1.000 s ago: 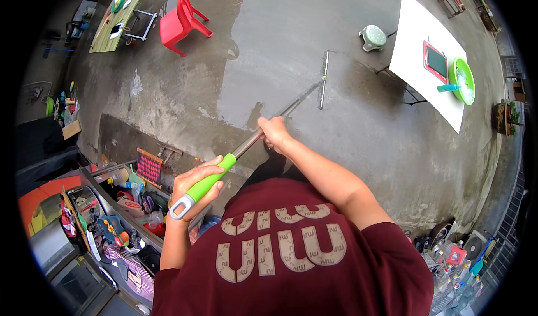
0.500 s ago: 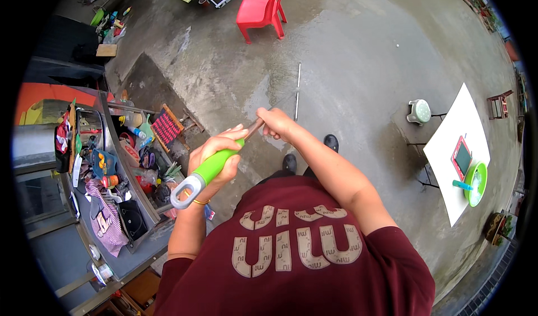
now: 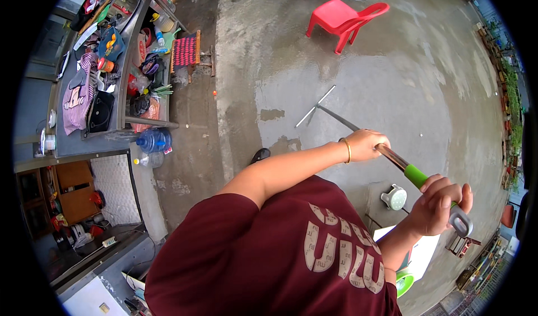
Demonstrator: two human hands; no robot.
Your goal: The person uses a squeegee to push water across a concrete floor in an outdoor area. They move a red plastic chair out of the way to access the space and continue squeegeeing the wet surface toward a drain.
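So the person's got a long metal-shafted floor squeegee with a green grip [image 3: 416, 176] in both hands, shaft running diagonally from lower right up to its thin crossbar blade, which sits flat on the wet grey concrete floor [image 3: 392, 80] out in front. Which hand is which is a bit odd bc the body's twisted: the arm coming across the maroon printed t-shirt [image 3: 269, 260] with the gold bangle ends in the left hand [image 3: 367, 145], fingers wrapped tight round the bare metal part of the shaft. Right hand [image 3: 440, 204] is clamped on the green grip near the top end, just below the grey hanging loop. Other stuff: red plastic chair [image 3: 344, 16] well away at the top, a small pale green watering can [image 3: 394, 197] just beside the handle from this angle, and a cluttered grey surface [image 3: 84, 142] on the left w/ clothes, bags and a blue water bottle [image 3: 152, 140] by it.
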